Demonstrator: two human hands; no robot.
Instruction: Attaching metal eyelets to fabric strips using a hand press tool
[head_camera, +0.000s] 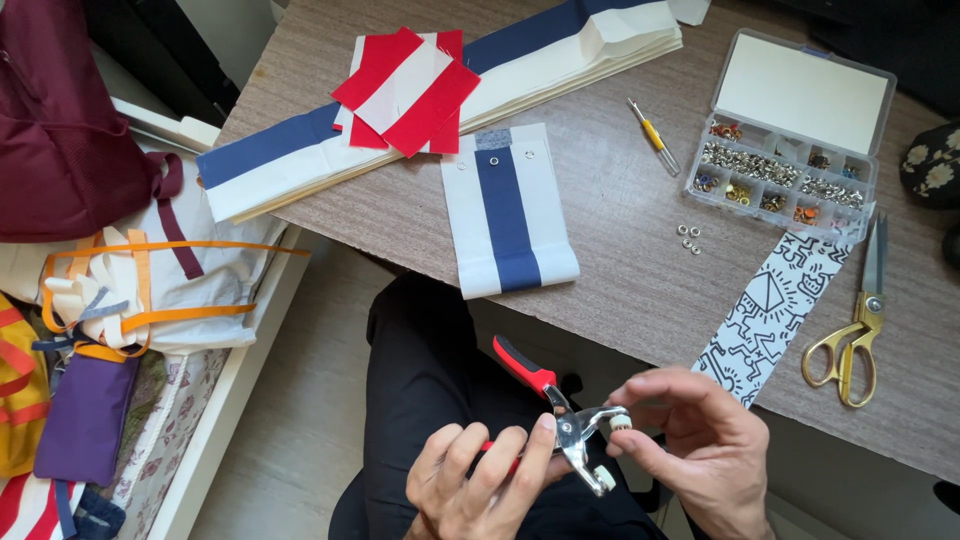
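Right now the left hand (480, 480) is wrapped around the red handles of the pliers (560, 420), held low over the lap in front of the worktop (620, 250), while the right hand (690, 440) pinches at the tool's metal head with thumb and fingertips closed on a small white cap there. Up on the worktop, a striped blue-and-white cloth piece (508, 210) lies just beyond the near edge, with a clear parts box (790, 125) open to the right, loose rings (688, 237) beside it, and gold scissors (855, 325) resting near a black-and-white patterned strip (770, 310).
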